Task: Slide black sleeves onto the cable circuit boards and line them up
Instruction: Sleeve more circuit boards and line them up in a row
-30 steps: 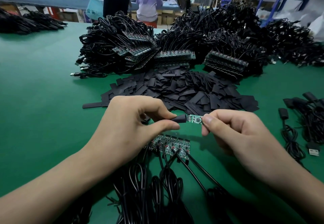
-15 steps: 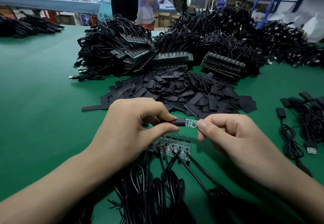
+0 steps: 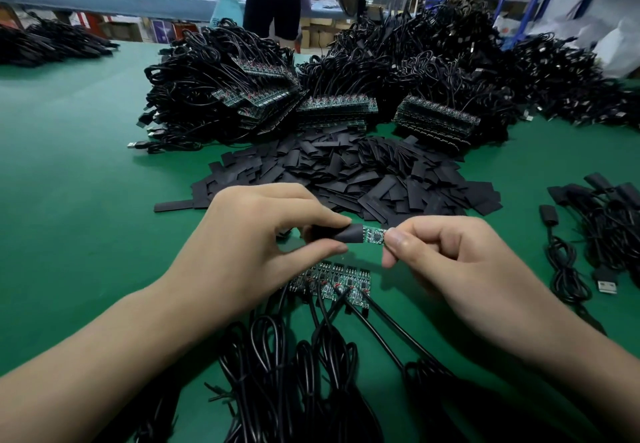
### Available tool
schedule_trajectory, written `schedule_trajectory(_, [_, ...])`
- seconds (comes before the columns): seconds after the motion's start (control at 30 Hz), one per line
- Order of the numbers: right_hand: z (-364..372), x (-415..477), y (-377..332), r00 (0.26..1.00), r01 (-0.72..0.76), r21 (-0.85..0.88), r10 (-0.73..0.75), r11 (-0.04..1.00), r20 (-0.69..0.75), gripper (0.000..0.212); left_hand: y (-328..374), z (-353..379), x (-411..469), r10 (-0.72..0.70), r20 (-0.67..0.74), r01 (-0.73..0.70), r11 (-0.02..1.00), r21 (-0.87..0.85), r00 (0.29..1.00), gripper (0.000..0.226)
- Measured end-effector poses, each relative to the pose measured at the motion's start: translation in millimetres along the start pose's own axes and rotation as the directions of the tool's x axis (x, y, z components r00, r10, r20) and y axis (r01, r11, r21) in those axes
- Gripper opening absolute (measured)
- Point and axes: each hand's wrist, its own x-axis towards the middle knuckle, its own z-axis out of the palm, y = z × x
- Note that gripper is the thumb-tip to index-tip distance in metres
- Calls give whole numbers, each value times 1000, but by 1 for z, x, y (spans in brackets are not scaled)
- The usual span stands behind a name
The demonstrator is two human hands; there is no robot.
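Open passage at nine o'clock over green tabletop [image 3: 76, 200]. Blocked at twelve by heap of sleeves [image 3: 346, 172], with cable piles [image 3: 214, 96] behind. Hemmed at three by loose cables [image 3: 609, 234]. Crowded at six with circuit boards [image 3: 332, 281] and coiled cords [image 3: 277, 373].

Sleeve [image 3: 346, 234] and circuit board [image 3: 374, 235] lie between left hand [image 3: 249, 248] and right hand [image 3: 460, 262], sleeve leftmost; row of boards [image 3: 332, 281] on the table [image 3: 69, 200] beneath the hands; their cables [image 3: 294, 373] nearer the person; sleeve pile [image 3: 346, 172] beyond the hands; cable heaps [image 3: 225, 96] behind that pile; further cables [image 3: 606, 227] right of the right hand.
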Motion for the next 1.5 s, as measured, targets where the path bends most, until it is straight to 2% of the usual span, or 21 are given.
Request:
schedule_trajectory(0.37, [0, 0, 4, 1000, 14, -91, -13, 996, 11, 31, -1, 2, -1, -15, -8, 14, 998, -58, 1000, 23])
schedule_trajectory(0.57, [-4, 0, 0, 999, -17, 9, 17, 1000, 48, 40, -3, -1, 1, 86, 11, -87, 996, 14, 996, 18])
schedule_trajectory(0.63, [-5, 0, 0, 998, -24, 37, 22, 999, 62, 39, -3, 0, 1, 69, 16, -69, 998, -13, 997, 21])
schedule_trajectory(0.8, [-4, -1, 3, 998, 17, -20, -16, 1000, 63, 39, -4, 4, -1, -4, 15, 6, 996, -92, 1000, 22])
schedule_trajectory(1.07, [-2, -2, 3, 998, 65, -117, -62, 991, 31, 41, -4, 5, -2, -2, 56, 5, 999, -47, 998, 21])
schedule_trajectory(1.33, [1, 0, 4, 998, 16, -32, -14, 999, 67, 39, -1, 7, 0, 158, 49, -160, 987, 36, 986, 21])
schedule_trajectory(1.5, [6, -1, -1, 997, 42, 1, -42, 999, 68, 38, 1, 8, 0, 175, 28, -175, 984, 14, 984, 21])
